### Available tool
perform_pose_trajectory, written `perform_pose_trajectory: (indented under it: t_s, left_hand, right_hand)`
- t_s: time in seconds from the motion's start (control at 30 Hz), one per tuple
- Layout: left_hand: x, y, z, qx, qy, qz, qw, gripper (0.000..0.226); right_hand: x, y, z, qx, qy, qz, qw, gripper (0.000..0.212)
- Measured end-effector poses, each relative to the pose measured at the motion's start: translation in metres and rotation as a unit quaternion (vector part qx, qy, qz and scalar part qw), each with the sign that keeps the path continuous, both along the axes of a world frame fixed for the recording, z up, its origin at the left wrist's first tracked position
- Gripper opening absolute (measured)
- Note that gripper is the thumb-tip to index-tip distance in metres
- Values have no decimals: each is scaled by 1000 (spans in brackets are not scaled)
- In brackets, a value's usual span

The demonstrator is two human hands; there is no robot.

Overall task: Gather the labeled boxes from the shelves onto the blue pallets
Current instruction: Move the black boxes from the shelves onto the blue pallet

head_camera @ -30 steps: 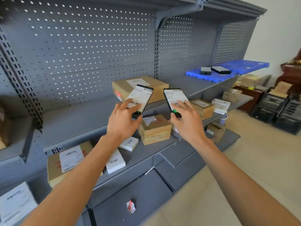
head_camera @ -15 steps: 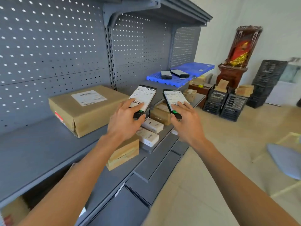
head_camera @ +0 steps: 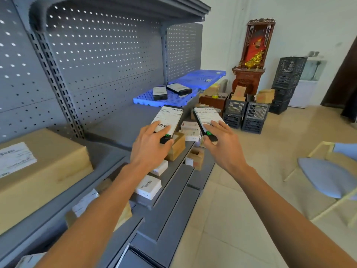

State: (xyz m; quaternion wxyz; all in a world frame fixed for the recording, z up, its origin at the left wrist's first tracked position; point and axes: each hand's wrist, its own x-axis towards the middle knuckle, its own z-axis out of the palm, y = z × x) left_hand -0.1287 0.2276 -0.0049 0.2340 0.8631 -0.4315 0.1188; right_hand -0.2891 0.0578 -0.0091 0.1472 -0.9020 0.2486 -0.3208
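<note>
Black slim boxes w/ white labels, one per hand: left hand point(head_camera: 149, 147) grips left box point(head_camera: 168, 120), right hand point(head_camera: 222, 146) grips right box point(head_camera: 207, 120), both held in air above the grey shelf point(head_camera: 119, 124). Blue pallets point(head_camera: 173, 93) ahead already carry two boxes point(head_camera: 170, 90). Est. partway: held pair undelivered; cardboard box point(head_camera: 38, 171) + small white boxes point(head_camera: 147, 187) remain on shelves.

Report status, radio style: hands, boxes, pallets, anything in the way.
Left hand grips a black box; right hand grips another. Two boxes already on the near blue pallet. Grey shelf towards it looks bare.
</note>
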Motion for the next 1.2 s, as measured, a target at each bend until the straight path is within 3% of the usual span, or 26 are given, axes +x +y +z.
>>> perform_pose_trajectory:
  t_s: [0.23,0.5,0.9,1.2]
  left_hand:
    - [23,-111,6,-16,7,29,999,57]
    - [64,-183,10,-42,9,63,997,54]
    - [172,-253,11,-85,14,129,988,51]
    - [224,-272,15,-70,15,164,984,50]
  right_hand:
    - [14,-112,15,-16,6,31,999,42]
    - [66,-196,14,-23,14,74,997,44]
    - [195,-287,20,-14,11,156,988,45]
    - [266,-317,26,-11,0,198,980,43]
